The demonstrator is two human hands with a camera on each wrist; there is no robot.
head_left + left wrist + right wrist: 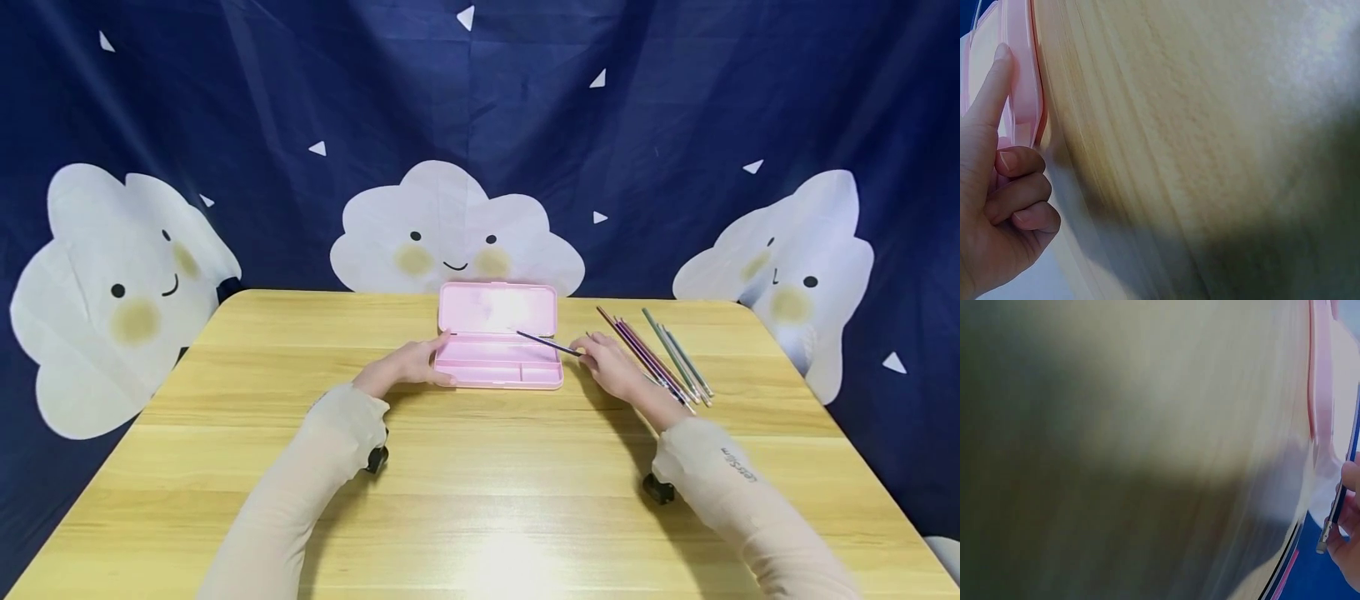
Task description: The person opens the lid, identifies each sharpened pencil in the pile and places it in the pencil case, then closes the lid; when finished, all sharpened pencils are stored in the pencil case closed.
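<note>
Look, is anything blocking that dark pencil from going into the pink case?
Nothing visible is. The right grip holds the dark pencil, and in the head view its far end overlaps the open pink case. The lid is tipped back, and the left grip is at the case's left end, away from the pencil.

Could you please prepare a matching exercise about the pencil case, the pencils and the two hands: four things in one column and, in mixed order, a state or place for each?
Column 1
1. Pencil case
2. Left hand
3. Right hand
4. Loose pencils

Column 2
A. Holds one dark pencil
B. On the table, to the right of the case
C. Pink, with its lid open
D. At the left end of the case

Right pairs: 1-C, 2-D, 3-A, 4-B
</note>
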